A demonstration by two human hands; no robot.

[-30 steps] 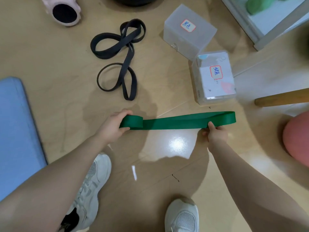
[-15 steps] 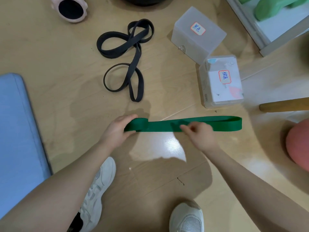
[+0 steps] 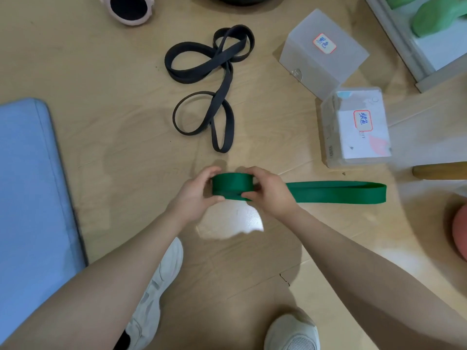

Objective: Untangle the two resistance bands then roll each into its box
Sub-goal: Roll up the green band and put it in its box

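The left hand [image 3: 194,195] and right hand [image 3: 269,193] both pinch the green band [image 3: 232,188] roll in the middle of the floor [image 3: 126,72]. Its tail points to 3 o'clock. Keep each turn tight and the edges lined up

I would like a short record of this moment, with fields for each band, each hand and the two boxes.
green band: partly rolled, tail flat on floor toward the right
left hand: grips the roll's left side
right hand: grips the roll's right side
black band: loose loops on floor, untouched, apart from green band
far box: frosted, closed, labelled
near box: clear, labelled, beside far box
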